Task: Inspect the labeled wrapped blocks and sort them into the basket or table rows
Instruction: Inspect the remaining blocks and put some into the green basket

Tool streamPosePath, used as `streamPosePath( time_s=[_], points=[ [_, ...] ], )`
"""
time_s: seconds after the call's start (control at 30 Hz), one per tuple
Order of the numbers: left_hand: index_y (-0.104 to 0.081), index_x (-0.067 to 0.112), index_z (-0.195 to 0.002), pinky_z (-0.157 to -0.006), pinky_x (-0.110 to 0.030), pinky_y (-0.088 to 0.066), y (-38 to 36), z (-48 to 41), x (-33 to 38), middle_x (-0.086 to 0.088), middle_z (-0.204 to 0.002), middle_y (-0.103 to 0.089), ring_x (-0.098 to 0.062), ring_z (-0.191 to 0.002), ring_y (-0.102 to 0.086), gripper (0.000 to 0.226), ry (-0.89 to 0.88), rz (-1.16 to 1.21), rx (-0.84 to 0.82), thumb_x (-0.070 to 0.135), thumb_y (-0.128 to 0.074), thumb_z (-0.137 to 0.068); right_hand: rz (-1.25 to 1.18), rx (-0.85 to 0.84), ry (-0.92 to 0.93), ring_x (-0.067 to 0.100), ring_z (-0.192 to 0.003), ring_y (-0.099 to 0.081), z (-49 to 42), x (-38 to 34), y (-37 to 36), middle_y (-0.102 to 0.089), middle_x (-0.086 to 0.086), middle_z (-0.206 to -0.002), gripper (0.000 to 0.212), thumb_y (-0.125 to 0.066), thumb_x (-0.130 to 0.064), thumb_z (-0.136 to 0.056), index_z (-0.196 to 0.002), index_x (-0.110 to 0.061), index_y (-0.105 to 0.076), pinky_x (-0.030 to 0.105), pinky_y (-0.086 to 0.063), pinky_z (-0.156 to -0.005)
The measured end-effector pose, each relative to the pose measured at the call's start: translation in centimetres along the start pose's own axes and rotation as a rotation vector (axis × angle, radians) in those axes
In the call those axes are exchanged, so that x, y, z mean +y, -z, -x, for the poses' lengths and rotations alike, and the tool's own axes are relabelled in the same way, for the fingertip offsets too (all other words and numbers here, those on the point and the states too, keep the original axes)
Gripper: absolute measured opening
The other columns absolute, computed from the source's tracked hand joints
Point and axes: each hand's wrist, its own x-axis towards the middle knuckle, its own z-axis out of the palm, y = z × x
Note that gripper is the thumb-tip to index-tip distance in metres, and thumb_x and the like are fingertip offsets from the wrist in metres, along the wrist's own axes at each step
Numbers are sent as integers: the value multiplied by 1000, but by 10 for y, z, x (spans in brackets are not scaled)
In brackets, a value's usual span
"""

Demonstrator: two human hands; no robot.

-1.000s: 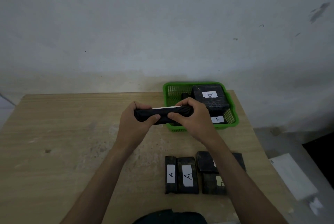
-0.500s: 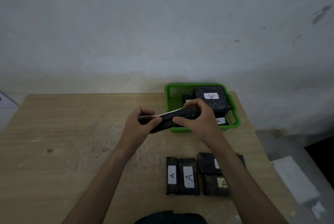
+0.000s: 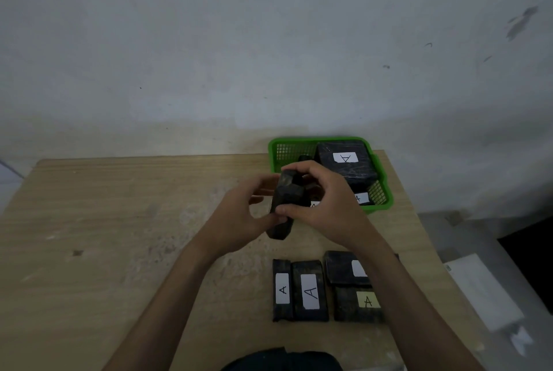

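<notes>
Green mesh basket (image 3: 380,204) — black marbled wrapped blocks (image 3: 308,290) with white labels (image 3: 310,291), one label pale yellow (image 3: 368,299) — on a light woodgrain table (image 3: 119,221).

A plain, sparsely fitted workroom set up as a small sorting station. A pale plastered wall (image 3: 269,41), scuffed with dark marks (image 3: 520,22), rises right behind the far edge of a light wood-grain worktop (image 3: 104,221). A green plastic mesh basket (image 3: 273,158) sits at the far right corner, and dark wrapped blocks (image 3: 309,291) with paper "A" labels lie in rows by the near edge. Past the right edge, white sheets (image 3: 481,290) lie on a grey floor (image 3: 449,230).
</notes>
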Motion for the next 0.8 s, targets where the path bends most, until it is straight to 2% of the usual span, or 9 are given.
streamPosePath(
  time_s=[0.1, 0.2, 0.27, 0.43, 0.57, 0.63, 0.73, 0.8],
  points=[
    [-52, 33, -121, -98, -27, -46, 0, 2, 1, 17, -117, -61, 4, -107, -56, 49, -32, -15, 16, 22, -74, -79, -27, -18, 21, 11, -100, -61, 2, -3, 3, -63, -6, -104, 48, -83, -28, -71, -114, -18, -63, 34, -54, -86],
    [-53, 29, -126, -96, -25, -48, 1, 5, 7, 17, -119, -60, 3, -109, -56, 52, -76, -12, 44, 42, -68, -78, -46, -8, 54, 17, -101, -61, 2, -1, 4, -61, -2, -104, 48, -81, -31, -70, -111, -14, -64, 40, -55, -85],
    [-54, 24, -129, -94, -24, -48, 3, 6, 12, 15, -121, -60, 2, -110, -56, 57, -132, -19, 67, 48, -63, -78, -50, -5, 85, 22, -101, -62, 2, 3, 4, -60, 2, -104, 50, -81, -33, -70, -111, -11, -64, 43, -55, -83],
    [-60, 18, -123, -90, -32, -52, 8, 8, 16, 12, -114, -65, -3, -106, -60, 50, -240, -52, 105, 41, -69, -79, -85, -28, 110, 23, -99, -64, 4, 2, 9, -63, 4, -101, 50, -79, -40, -72, -108, -9, -65, 46, -55, -81],
    [-66, 17, -109, -83, -21, -52, 6, 8, 17, 11, -100, -67, 0, -94, -63, 38, -322, -84, 183, 36, -70, -77, -18, 19, 212, 21, -89, -63, 6, -1, 6, -62, 2, -92, 36, -80, -27, -74, -101, -6, -68, 44, -55, -72],
    [-68, 17, -104, -78, -16, -51, 6, 8, 16, 12, -95, -67, 3, -88, -63, 33, -358, -113, 203, 32, -73, -75, 50, 57, 257, 20, -80, -62, 7, -1, 4, -60, 0, -84, 32, -80, -27, -73, -94, -4, -70, 43, -54, -65],
    [-70, 14, -99, -73, -26, -54, 4, 9, 13, 5, -91, -70, -3, -84, -65, 29, -361, -110, 174, 30, -76, -75, 130, 85, 308, 17, -71, -59, 10, 1, 3, -60, 0, -78, 32, -78, -31, -74, -85, -2, -70, 41, -51, -60],
    [-68, 10, -92, -69, -35, -54, 2, 8, 9, 1, -87, -68, -13, -81, -64, 30, -335, -65, 171, 33, -76, -73, 156, 65, 319, 16, -75, -60, 12, 2, 2, -62, 2, -82, 31, -77, -28, -75, -92, -2, -71, 38, -52, -63]
  ],
)
